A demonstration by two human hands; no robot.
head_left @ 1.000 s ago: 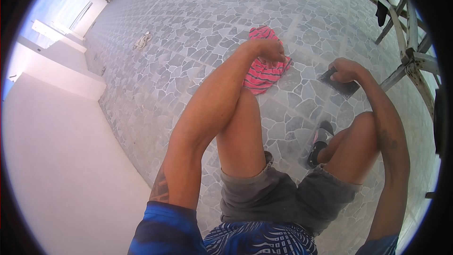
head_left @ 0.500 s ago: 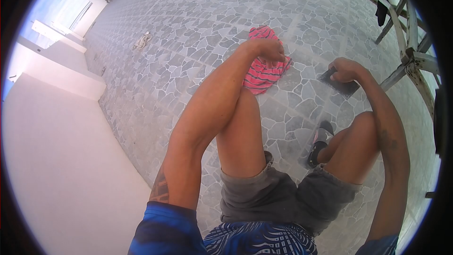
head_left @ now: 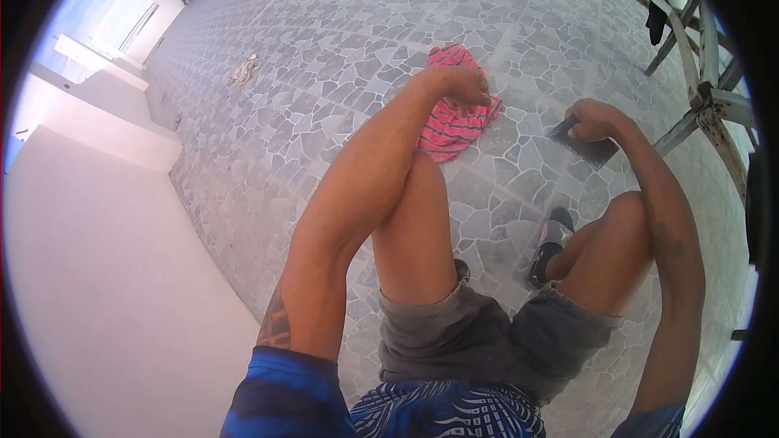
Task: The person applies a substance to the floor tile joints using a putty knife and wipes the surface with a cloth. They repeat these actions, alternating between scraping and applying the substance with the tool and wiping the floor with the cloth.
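Note:
A pink cloth with dark stripes (head_left: pixel 449 139) shows on both sides of my left hand (head_left: pixel 464 88), whose fingers are curled down and closed on its middle. My left forearm crosses over the raised left knee. Out to the right, my right hand (head_left: pixel 595 121) is closed round the grip of a black float (head_left: pixel 588 149). The float is a flat, dark rectangular plate, held tilted close over the stone-patterned floor (head_left: pixel 519 164). Between the two hands, pale joints run among the grey stone shapes.
A low white wall (head_left: pixel 105 276) runs along the left. A crumpled pale rag (head_left: pixel 243 70) lies on the floor farther off. At the right stands a wooden frame (head_left: pixel 698 101) with a dark cloth (head_left: pixel 655 24) hanging from it. My shod foot (head_left: pixel 552 247) is below the float.

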